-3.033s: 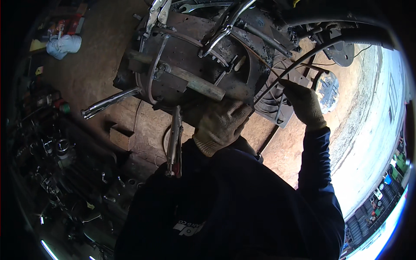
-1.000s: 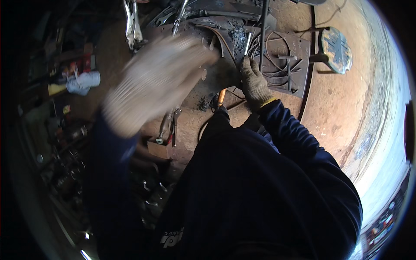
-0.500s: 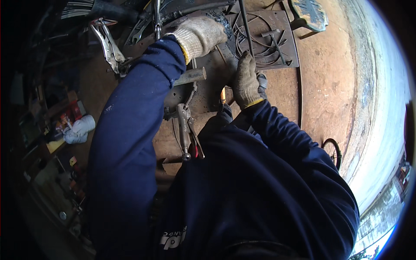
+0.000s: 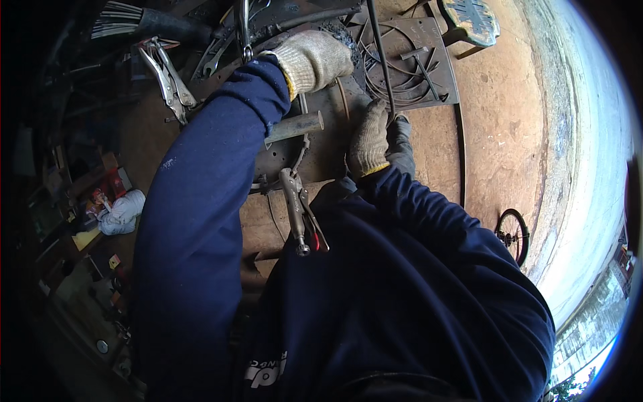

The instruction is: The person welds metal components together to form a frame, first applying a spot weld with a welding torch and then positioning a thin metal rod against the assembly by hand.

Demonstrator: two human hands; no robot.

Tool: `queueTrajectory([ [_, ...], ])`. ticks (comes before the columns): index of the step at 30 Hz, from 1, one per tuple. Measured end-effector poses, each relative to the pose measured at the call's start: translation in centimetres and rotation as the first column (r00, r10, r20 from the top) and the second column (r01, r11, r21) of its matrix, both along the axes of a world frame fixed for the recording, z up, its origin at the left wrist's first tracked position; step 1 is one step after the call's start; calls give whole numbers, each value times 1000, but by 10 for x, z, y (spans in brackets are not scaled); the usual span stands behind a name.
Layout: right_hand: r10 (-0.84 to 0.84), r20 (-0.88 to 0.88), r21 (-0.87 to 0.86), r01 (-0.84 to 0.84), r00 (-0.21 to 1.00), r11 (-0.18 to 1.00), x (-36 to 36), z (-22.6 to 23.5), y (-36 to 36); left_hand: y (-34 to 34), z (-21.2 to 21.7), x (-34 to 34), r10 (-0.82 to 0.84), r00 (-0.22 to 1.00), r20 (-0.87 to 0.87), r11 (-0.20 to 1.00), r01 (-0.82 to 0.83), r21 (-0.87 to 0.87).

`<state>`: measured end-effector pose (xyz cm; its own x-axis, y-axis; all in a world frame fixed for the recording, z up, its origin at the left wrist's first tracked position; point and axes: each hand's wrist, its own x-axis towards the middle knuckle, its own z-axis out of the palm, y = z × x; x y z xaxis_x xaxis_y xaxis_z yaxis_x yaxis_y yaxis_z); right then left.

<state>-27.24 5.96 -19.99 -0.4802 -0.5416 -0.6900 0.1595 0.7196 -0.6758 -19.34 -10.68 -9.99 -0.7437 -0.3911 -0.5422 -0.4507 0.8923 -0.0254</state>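
My left hand (image 4: 316, 61), in a whitish knit glove, lies closed near the far side of a dark metal worktable (image 4: 328, 144); what its fingers hold is hidden. A thin brown rod (image 4: 344, 100) shows just below it. My right hand (image 4: 370, 142), gloved alike, is curled at the table's right edge. Beside its fingers a dark cable or bar (image 4: 379, 53) comes down from the top; I cannot tell whether the hand grips it. A short round metal pipe (image 4: 298, 126) lies by my left sleeve. Locking pliers (image 4: 295, 208) hang at the near edge.
Right of the table, a square metal plate (image 4: 435, 40) carries coiled wire and a small hammer (image 4: 426, 70). More locking pliers (image 4: 164, 77) and a wrench (image 4: 213, 61) lie at the far left. A worn stool (image 4: 472, 23) stands far right, a wheel (image 4: 512, 234) nearer.
My right hand has come slightly nearer and left, and more of the dark cable or bar shows beside it. An orange patch below it is out of sight. My left hand has barely moved.
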Motion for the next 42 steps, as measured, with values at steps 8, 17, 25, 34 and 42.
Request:
queueTrajectory([
  [8, -41, 219, -109, 66, 975, 992, -5, -6, 9, 3, -14, 8, 15, 997, -72, 1000, -16, -14],
  [17, 237, -15, -364, -226, 971, 904, -35, -48, 10, 3, -6, 5, 53, 998, -23, 999, -52, 10],
  [25, 169, -69, -263, -182, 983, 948, -14, -18, 6, 0, -2, 8, -1, 1000, 5, 1000, 1, 19],
  [34, -134, 286, -125, 175, 949, 977, -6, 10, 9, 0, -7, 5, -39, 999, -2, 999, 39, 4],
  [42, -121, 441, -231, 243, 889, 942, -18, -9, 5, 5, -6, 10, 24, 999, -26, 1000, -25, -5],
])
